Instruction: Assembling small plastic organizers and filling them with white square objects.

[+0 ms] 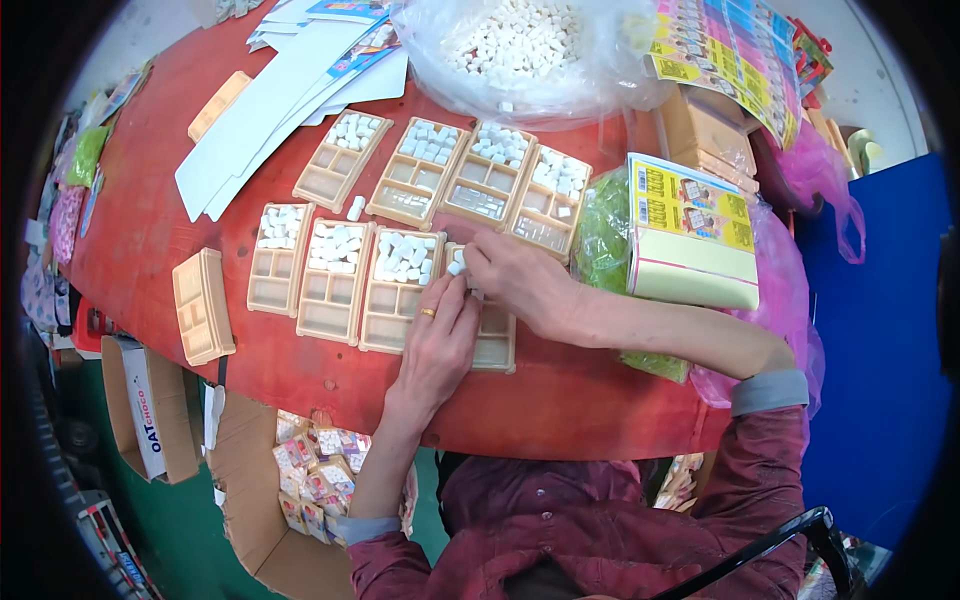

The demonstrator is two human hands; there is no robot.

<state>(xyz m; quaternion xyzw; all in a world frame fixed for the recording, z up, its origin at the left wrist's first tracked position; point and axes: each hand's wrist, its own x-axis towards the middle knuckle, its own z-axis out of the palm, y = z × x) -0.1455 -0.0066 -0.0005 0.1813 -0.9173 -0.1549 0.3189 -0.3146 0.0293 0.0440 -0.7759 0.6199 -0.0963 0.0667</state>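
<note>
Two rows of tan plastic compartment trays lie on the red table (150, 210). Most hold small white blocks in their top compartment. My right hand (515, 282) rests over the rightmost tray of the near row (496, 345), fingertips pinching small white blocks (456, 264) at its top compartment. My left hand (440, 345), a gold ring on one finger, lies flat beside it, covering part of the same tray and touching the neighbouring tray (400, 290). Both sleeves are dark red.
A clear bag of loose white blocks (520, 45) sits at the table's far side. A stack of empty trays (203, 305) stands left. Printed yellow card sheets (690, 230) and green and pink bags lie right. Cardboard boxes (290, 490) with small packets stand on the floor.
</note>
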